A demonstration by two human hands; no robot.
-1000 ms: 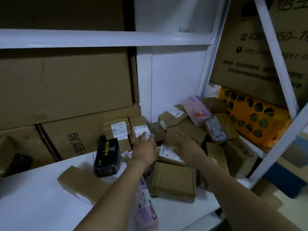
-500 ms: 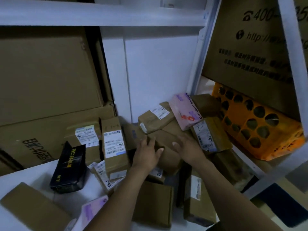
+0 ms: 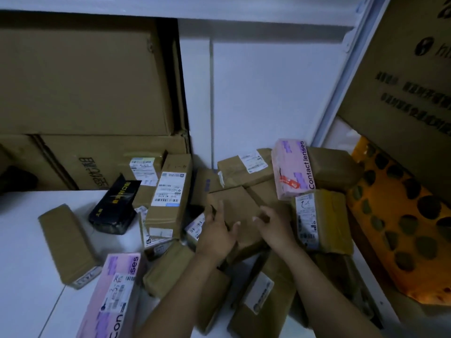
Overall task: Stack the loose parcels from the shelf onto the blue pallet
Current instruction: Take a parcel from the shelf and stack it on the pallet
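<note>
Both hands are out over a heap of loose parcels on the shelf (image 3: 22, 240). Your left hand (image 3: 217, 236) lies on the near left edge of a plain brown parcel (image 3: 234, 203), with the fingers straight and spread and the thumb across its top. It is open and clasps nothing. Your right hand (image 3: 275, 228) sits on the same parcel's right side, thumb out toward the left hand, fingers loosely bent forward. It also looks open, touching rather than gripping. The brown parcel lies tilted on other parcels, between your two hands.

Just left of your left hand a tall labelled parcel (image 3: 168, 193) leans back, and a black box (image 3: 114, 206) stands further left. Well to the left, a flat parcel (image 3: 66, 242) lies alone on the white shelf. Near your left forearm lies a pink box (image 3: 112, 293) with a label.

Just right of your right hand stands a labelled box (image 3: 317, 220). Beyond it a second pink box (image 3: 292, 169), marked "Contact lenses", leans on the heap. Beyond both hands a taped parcel (image 3: 244, 167) rests against the back wall. Far right sits an orange crate (image 3: 395, 223), and big cartons (image 3: 80, 76) fill the back left.
</note>
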